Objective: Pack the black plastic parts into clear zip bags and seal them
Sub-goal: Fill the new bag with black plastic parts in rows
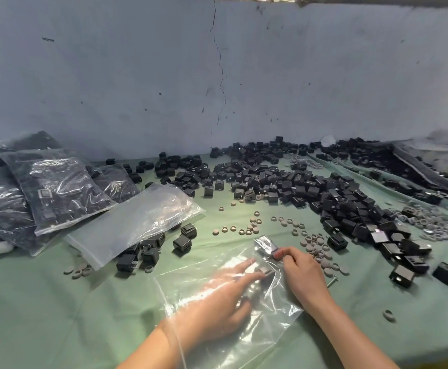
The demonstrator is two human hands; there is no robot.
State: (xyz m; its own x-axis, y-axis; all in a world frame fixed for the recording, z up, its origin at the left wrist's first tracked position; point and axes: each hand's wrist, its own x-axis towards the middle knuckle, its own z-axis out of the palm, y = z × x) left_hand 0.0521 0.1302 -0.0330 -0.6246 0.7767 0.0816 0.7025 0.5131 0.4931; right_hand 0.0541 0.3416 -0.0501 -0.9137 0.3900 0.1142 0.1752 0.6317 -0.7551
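Clear bag (270, 312) nearest me, flat on green cloth (57, 315). Left hand (225, 296) is inside it, fingers straight, gripping nothing I can confirm. Right hand (300, 270) pinches its far corner. Black parts (337, 198) are heaped beyond the bag. I'd keep that corner taut so parts slide deep. Open cloth lies left of the bag; grey rings (316, 249) crowd its far-right corner.

No text, label, brand, number or sign can be read anywhere. The clear zip bag (276, 302) in front, the filled bags (57, 193) at the left, the loose black plastic parts (297, 182) and the wall (137, 75) show no legible marking.
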